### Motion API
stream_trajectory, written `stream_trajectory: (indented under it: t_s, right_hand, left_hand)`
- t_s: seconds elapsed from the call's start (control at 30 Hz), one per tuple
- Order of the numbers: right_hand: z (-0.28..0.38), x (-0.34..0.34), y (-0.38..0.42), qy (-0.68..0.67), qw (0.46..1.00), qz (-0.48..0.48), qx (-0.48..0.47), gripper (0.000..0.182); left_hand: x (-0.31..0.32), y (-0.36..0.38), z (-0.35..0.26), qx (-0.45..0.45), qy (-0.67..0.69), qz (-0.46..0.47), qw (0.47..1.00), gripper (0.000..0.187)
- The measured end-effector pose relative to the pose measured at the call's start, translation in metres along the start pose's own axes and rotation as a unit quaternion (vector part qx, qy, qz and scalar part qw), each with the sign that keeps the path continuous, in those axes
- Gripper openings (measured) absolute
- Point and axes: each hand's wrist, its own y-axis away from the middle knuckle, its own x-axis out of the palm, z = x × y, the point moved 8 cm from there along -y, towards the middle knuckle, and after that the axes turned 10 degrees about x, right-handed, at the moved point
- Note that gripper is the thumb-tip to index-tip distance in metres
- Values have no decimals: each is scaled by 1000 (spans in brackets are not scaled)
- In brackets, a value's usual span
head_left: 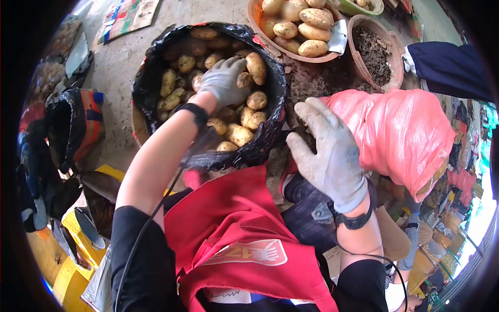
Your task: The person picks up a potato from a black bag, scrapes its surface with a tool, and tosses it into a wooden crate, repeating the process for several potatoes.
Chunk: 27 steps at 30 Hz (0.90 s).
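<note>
My left hand [224, 83], in a pale grey work glove, reaches palm down into a basket lined with black plastic [270, 138]. Its fingers are stretched over the potatoes, with a small potato [244, 79] in the gap beside the thumb. A longer potato [255, 68] lies just to the right of that hand. Several more soil-marked potatoes [239, 134] fill the basket around it. My right hand [330, 153], in a dirt-stained glove, is raised above my lap, fingers and thumb apart, holding nothing. It is nearest to a full pink sack [395, 135].
An orange basin [254, 18] of potatoes stands at the top, beside a tub of dark soil [371, 57]. Another person's dark sleeve [447, 67] enters at the right. An open bag [78, 122] and yellow crates [73, 281] are on the left.
</note>
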Motion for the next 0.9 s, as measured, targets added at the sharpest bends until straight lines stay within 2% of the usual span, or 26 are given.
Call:
stream_trajectory:
  t_s: [0.07, 0.13, 0.27, 0.33, 0.4, 0.43, 0.47, 0.5, 0.53, 0.57, 0.6, 0.67, 0.7, 0.73, 0.77, 0.8, 0.83, 0.87, 0.9]
  right_hand:
    - [-4, 4, -8, 5, 1000, 17, 1, 46]
    - [-8, 5, -15, -1, 1000, 23, 12, 46]
    - [-14, 7, -24, -27, 997, 54, 46, 45]
    - [-14, 6, -24, -27, 998, 48, 39, 46]
    - [-15, 5, -23, -21, 998, 45, 38, 46]
    - [-14, 4, -21, -25, 998, 46, 37, 46]
    - [-13, 3, -19, -29, 998, 45, 36, 46]
    - [-12, 2, -17, -32, 998, 42, 34, 46]
    - [-12, 1, -14, -33, 998, 39, 32, 46]
    - [-10, 0, -12, -35, 998, 35, 28, 47]
    - [-7, -2, -9, -38, 999, 29, 24, 47]
    - [-5, -4, -3, -70, 996, 29, 49, 52]
    - [-3, -5, 3, -56, 997, 15, 53, 61]
    - [2, -7, 8, -56, 997, 10, 49, 61]
    - [-1, -3, 12, -116, 987, 45, 100, 64]
    - [-2, 1, 19, -176, 970, 82, 149, 68]
    - [-1, 9, 26, -224, 943, 146, 200, 71]
    - [2, 9, 30, -223, 945, 142, 194, 71]
    - [9, 17, 34, -361, 900, 167, 181, 73]
  left_hand:
    - [26, -34, -17, 24, -93, 39, 995, 98]
    - [48, -58, -22, 16, -148, 33, 988, 101]
    - [68, -85, -12, -5, -164, 37, 986, 102]
    - [70, -86, -5, 7, -131, 52, 990, 103]
    - [62, -86, 4, 4, -77, 25, 997, 106]
    - [53, -83, 4, 16, -70, 18, 997, 96]
    - [51, -80, 15, 16, -72, 17, 997, 96]
    - [62, -76, 31, -16, 212, 60, 975, 94]
    - [71, -68, 32, -48, 477, 99, 872, 92]
    - [21, -43, -2, -12, 561, 83, 823, 64]
    - [32, -29, -6, -8, 729, 98, 677, 66]
    - [2, 22, -56, -77, 885, 170, 427, 68]
    - [-1, 39, -65, -72, 883, 169, 432, 68]
    - [-9, 50, -70, -9, 851, 138, 507, 76]
    - [-21, 63, -78, 54, 809, 105, 576, 85]
    - [-27, 81, -88, 59, 807, 103, 579, 85]
    - [-34, 97, -99, 13, 848, 89, 523, 88]
    - [-41, 111, -111, -33, 883, 75, 462, 91]
    - [-63, 120, -122, 64, 679, 49, 730, 75]
